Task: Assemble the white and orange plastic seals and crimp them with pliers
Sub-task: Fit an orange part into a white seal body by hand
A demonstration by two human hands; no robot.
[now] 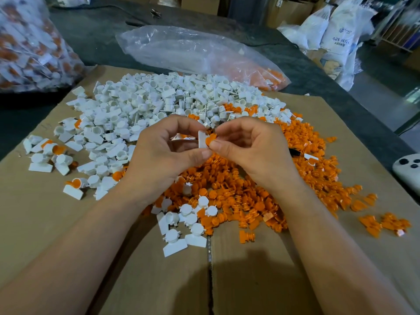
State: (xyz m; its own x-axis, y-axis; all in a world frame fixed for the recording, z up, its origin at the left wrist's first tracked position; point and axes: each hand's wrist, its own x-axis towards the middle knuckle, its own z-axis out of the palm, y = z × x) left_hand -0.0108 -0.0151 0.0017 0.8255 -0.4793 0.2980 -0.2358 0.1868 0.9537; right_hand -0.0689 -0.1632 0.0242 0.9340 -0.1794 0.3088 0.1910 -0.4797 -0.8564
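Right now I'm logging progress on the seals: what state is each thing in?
White seal body: held in left hand.
Orange insert: pinched by right hand, meeting the body.
White pile: loose, unassembled.
Orange pile: loose.
Clear bag: lying flat, nearly empty.

Between the left hand point(168, 153) and the right hand point(247, 148), a small white plastic seal body point(202, 139) is looking smooth and faintly glossy, and the round orange plastic insert point(210, 140) touching it is looking smooth too. Beneath both hands, the flattened brown cardboard sheet point(45, 212) is showing matt and slightly fibrous. Beyond the hands, a clear plastic bag point(193, 51) is gleaming, crinkled and glossy.
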